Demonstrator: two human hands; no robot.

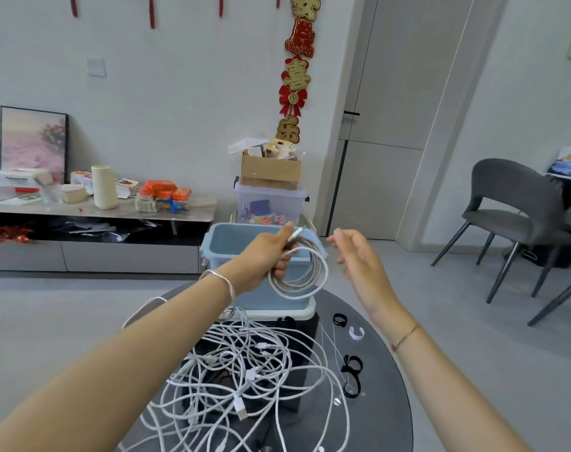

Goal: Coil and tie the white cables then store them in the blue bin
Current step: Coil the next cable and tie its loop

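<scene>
My left hand [267,252] grips a coiled white cable [302,272], its loops hanging down in front of the blue bin [232,238]. The cable's plug end sticks out past my fingertips. My right hand [359,259] hovers just right of the coil with loose fingers, holding nothing. A tangled heap of white cables [245,376] lies on the round dark table [385,386] below my arms. Black ties [351,375] and a white tie [356,333] lie on the table to the right. The bin stands on a white-lidded box at the table's far side.
A low cabinet [98,213] with boxes and packets runs along the left wall. Behind the bin stand a clear storage box [271,203] and a cardboard box. A grey chair [512,216] stands at the right, near a door.
</scene>
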